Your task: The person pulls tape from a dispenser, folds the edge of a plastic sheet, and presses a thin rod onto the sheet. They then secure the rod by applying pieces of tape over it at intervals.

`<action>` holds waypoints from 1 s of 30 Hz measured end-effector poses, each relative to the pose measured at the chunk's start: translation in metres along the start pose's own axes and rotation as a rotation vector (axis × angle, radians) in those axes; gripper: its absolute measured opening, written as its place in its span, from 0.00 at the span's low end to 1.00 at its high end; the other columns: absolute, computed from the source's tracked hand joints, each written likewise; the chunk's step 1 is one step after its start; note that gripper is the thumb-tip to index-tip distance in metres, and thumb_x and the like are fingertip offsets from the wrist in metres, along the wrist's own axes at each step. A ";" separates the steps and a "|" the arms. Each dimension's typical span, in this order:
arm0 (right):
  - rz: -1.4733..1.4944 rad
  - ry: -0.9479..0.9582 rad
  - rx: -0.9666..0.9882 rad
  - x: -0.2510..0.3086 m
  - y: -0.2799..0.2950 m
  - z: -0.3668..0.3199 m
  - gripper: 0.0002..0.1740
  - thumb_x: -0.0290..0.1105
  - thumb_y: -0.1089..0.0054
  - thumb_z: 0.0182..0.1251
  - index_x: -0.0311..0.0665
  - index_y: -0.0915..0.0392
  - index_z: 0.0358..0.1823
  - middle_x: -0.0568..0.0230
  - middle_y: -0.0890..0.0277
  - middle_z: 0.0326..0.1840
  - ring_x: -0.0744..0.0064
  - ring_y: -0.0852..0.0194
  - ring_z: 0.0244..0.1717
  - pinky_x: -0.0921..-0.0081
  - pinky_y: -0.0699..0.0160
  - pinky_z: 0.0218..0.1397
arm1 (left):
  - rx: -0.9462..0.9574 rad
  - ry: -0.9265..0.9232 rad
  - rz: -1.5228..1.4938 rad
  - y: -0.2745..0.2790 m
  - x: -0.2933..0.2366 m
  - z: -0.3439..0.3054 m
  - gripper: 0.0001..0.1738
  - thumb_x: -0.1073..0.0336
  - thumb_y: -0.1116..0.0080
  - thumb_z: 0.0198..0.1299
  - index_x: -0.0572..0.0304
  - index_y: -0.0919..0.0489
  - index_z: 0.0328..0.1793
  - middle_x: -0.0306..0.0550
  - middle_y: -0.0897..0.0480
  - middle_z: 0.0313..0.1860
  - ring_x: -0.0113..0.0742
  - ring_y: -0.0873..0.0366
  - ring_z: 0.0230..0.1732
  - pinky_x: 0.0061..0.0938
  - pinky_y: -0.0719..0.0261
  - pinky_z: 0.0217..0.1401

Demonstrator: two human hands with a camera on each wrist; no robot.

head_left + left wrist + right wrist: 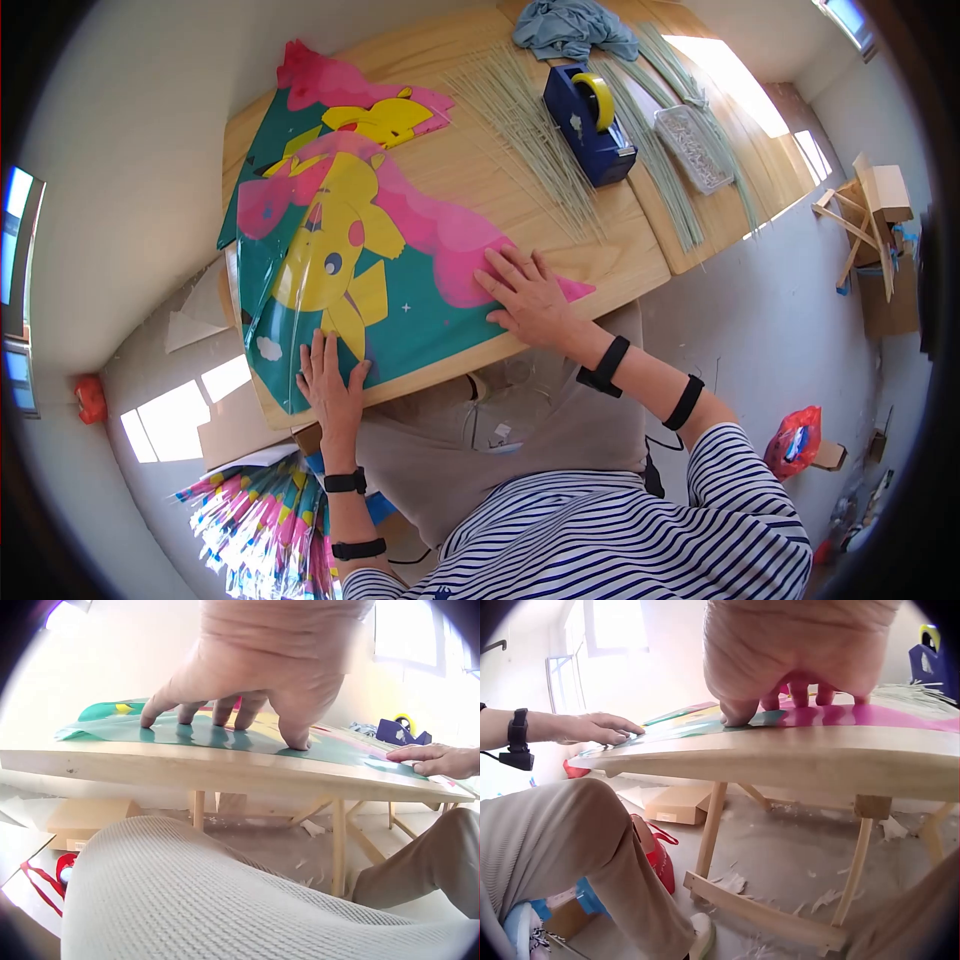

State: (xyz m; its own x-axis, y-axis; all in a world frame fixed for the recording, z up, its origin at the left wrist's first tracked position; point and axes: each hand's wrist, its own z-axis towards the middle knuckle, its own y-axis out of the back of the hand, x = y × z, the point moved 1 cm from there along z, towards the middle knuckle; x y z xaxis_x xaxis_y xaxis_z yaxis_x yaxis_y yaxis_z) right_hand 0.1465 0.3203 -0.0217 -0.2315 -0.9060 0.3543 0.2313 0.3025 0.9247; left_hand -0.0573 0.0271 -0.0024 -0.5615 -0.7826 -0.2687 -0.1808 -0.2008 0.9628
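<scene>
A glossy printed sheet [420,300], green and pink with a yellow cartoon figure, lies on the wooden table [610,270]. Near its lower left corner the left hand [334,388] rests with fingers spread and fingertips on the green part. The right hand [535,305] lies on the pink border toward the sheet's right tip. In the left wrist view the left hand [277,660] touches the sheet with its fingertips and thumb. The right wrist view shows the right hand [802,656] likewise, palm raised above the surface. Neither hand grips anything.
Behind are another printed piece [385,120], thin sticks [530,140], a blue tape dispenser [590,130] with yellow tape, a clear box [692,150] of small parts and a grey-blue cloth [575,30]. Shiny colourful sheets [265,525] are bundled below left. A red bag [795,442] stands at right.
</scene>
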 end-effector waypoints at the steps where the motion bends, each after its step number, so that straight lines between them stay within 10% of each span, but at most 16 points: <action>1: -0.002 -0.006 -0.008 0.002 0.000 -0.001 0.39 0.46 0.30 0.66 0.47 0.31 0.77 0.55 0.46 0.85 0.48 0.54 0.85 0.33 0.53 0.84 | -0.001 0.003 -0.008 0.000 0.001 0.000 0.40 0.50 0.30 0.65 0.53 0.29 0.81 0.44 0.38 0.87 0.58 0.50 0.88 0.70 0.52 0.82; 9: 0.028 0.011 -0.067 0.009 0.012 -0.001 0.37 0.40 0.28 0.64 0.44 0.27 0.74 0.52 0.38 0.80 0.44 0.44 0.81 0.39 0.42 0.80 | -0.015 0.005 -0.056 0.005 -0.001 0.000 0.38 0.54 0.27 0.61 0.56 0.25 0.77 0.49 0.36 0.85 0.57 0.48 0.87 0.66 0.55 0.84; 16: -0.060 -0.414 -0.557 -0.070 0.054 0.043 0.15 0.39 0.30 0.64 0.36 0.22 0.40 0.53 0.24 0.40 0.49 0.19 0.48 0.57 0.18 0.49 | -0.083 -0.064 -0.069 0.008 0.000 -0.007 0.33 0.61 0.26 0.58 0.61 0.21 0.70 0.52 0.26 0.77 0.56 0.39 0.83 0.60 0.52 0.85; 24: -0.095 -0.912 -0.273 -0.135 0.065 0.098 0.09 0.36 0.28 0.60 0.38 0.12 0.33 0.49 0.10 0.39 0.47 0.08 0.44 0.63 0.11 0.45 | -0.144 -0.163 -0.093 0.013 -0.027 -0.015 0.28 0.68 0.26 0.55 0.62 0.19 0.63 0.52 0.21 0.71 0.54 0.33 0.79 0.61 0.52 0.86; 30: -0.081 -0.912 -0.274 -0.128 0.060 0.096 0.09 0.32 0.35 0.60 0.34 0.13 0.34 0.39 0.13 0.39 0.41 0.11 0.46 0.54 0.11 0.49 | -0.151 -0.199 -0.109 0.019 -0.036 -0.019 0.25 0.68 0.26 0.54 0.62 0.18 0.60 0.52 0.20 0.68 0.53 0.31 0.78 0.61 0.52 0.86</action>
State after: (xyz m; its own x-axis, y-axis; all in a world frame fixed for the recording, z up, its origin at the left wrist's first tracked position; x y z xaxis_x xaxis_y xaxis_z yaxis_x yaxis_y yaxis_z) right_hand 0.0995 0.4826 0.0021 -0.8770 -0.3060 0.3704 0.3691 0.0643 0.9272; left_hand -0.0252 0.0400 0.0264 -0.6956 -0.6235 -0.3569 -0.1348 -0.3747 0.9173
